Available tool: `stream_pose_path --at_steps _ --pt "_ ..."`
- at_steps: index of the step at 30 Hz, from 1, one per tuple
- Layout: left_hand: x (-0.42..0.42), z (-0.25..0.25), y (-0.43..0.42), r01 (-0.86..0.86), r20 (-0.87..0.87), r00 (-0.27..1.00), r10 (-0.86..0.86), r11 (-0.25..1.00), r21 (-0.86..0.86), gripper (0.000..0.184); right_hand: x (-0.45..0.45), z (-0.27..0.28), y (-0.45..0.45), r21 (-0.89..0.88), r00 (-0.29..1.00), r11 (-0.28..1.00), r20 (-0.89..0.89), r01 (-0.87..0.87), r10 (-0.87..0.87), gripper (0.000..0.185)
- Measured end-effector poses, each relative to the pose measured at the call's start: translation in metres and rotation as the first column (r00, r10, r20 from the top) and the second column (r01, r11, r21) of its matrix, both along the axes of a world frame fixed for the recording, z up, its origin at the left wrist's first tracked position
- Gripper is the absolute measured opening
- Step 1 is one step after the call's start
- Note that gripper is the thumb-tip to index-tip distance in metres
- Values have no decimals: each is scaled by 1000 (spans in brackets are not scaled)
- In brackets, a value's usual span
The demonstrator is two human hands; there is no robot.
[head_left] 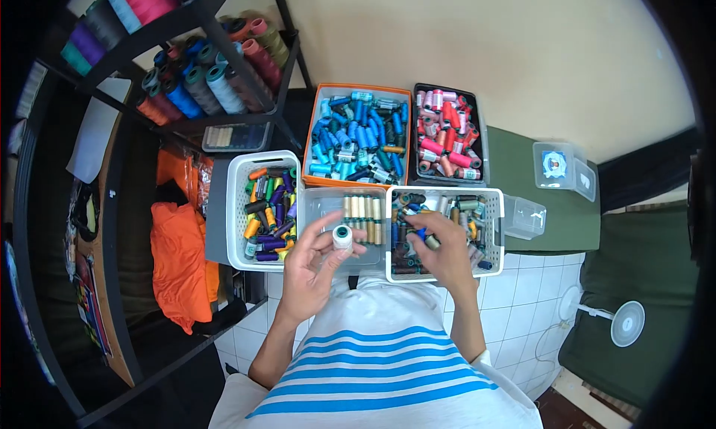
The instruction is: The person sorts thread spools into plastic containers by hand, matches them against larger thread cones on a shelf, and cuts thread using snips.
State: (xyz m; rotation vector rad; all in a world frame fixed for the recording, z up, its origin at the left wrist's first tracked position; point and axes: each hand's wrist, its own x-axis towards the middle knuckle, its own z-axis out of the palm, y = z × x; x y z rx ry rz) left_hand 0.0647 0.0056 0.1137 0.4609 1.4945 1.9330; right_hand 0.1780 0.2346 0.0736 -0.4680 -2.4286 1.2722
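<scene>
My left hand point(312, 272) holds a white thread spool point(342, 238) between thumb and fingers, its dark-ringed end facing up. It is above a clear plastic box point(321, 205), where cream and tan spools point(363, 208) stand in rows. My right hand point(445, 251) reaches into a white basket point(445, 190) of mixed dark, grey, brown and yellow spools. Its thumb and fingers are bent about a small blue thread spool point(421, 234), with other spools close beneath; the fingertips are partly lost among them.
An orange box point(409, 131) of blue spools and a black tray point(483, 147) of red and pink ones stand behind. Another white basket point(234, 205) is at left. A black rack point(216, 26) bears large cones. Clear containers point(525, 217) sit at right.
</scene>
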Motion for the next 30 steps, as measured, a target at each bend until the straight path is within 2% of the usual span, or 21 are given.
stream_pose_path --at_steps 2,3,4,6,7,8,10,12,14,16,18,20,22,24,26,30 --pt "-3 -16 2 -191 -287 951 119 952 -240 35 4 -23 13 64 999 998 39 28 -31 36" --pt "-7 -20 -2 -224 -512 858 -32 875 -429 32 15 -39 28 122 980 985 144 123 -140 34" --pt "-8 -31 -5 -229 -516 856 -28 875 -427 32 25 -47 41 186 937 960 242 209 -251 33" --pt "-3 -67 -13 -128 -489 840 -235 790 -600 30 41 -50 61 167 912 953 287 252 -292 32" --pt "2 -78 -12 -107 -467 859 -212 817 -567 27 51 -52 66 154 881 942 336 297 -333 31" --pt "7 -94 -14 -97 -457 862 -217 816 -570 27 59 -52 67 155 876 941 346 300 -336 31" --pt "15 -123 -17 -128 -538 778 -325 756 -642 27 74 -49 69 186 872 952 389 243 -299 33" --pt "18 -136 -18 -95 -489 791 -367 717 -690 29 83 -59 67 161 886 954 360 251 -294 36" --pt "18 -143 -19 -73 -434 824 -364 691 -719 27 86 -64 61 155 812 960 511 235 -282 35" --pt "13 -139 -17 -59 -418 833 -362 693 -719 25 90 -77 57 172 831 959 479 227 -283 39" --pt "7 -138 -18 -49 -396 846 -357 687 -725 24 90 -80 52 117 810 951 501 286 -305 42" --pt "0 -141 -19 35 -338 847 -410 678 -735 21 89 -81 51 144 799 951 516 275 -309 45" --pt "-3 -140 -19 24 -344 847 -406 675 -738 22 88 -86 54 220 769 929 521 297 -370 46" --pt "-4 -145 -20 67 -322 837 -442 667 -742 22 87 -86 52 200 776 921 496 334 -389 43" --pt "-2 -149 -21 71 -324 840 -436 680 -730 22 86 -84 52 330 806 892 407 309 -430 33" --pt "-1 -151 -21 61 -352 831 -431 699 -712 22 86 -86 55 304 820 888 363 345 -443 28"
